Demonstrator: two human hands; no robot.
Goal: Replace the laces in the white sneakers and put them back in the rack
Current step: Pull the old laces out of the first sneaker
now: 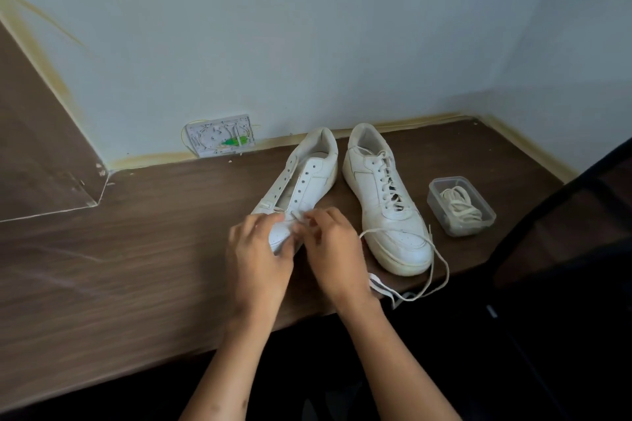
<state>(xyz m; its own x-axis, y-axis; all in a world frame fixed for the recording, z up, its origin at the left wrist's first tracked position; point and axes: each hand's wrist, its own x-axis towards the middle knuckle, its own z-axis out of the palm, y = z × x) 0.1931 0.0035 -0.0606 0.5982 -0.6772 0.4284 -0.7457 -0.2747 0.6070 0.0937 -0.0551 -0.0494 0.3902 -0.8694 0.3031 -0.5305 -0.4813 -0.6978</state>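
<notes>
Frame centre: left hand (260, 249) grips toe of unlaced white leather sneaker (304, 178) on brown wood-grain tabletop (136, 249); right hand (330, 246) pinches cream lace end (297, 215) at lowest eyelets. Laced white sneaker (386, 195) just right; clear plastic tub (460, 205) holding coiled laces, right of frame

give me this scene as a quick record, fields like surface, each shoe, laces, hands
surface: brown wooden desk against a pale wall
left shoe: eyelets mostly empty, one lace bar across the bottom pair
right shoe: laced, loose ends trailing over the desk edge
spare lace: coiled in a clear plastic box
left hand: holds the left shoe's toe
right hand: pinches a lace end near the lowest eyelets
</notes>
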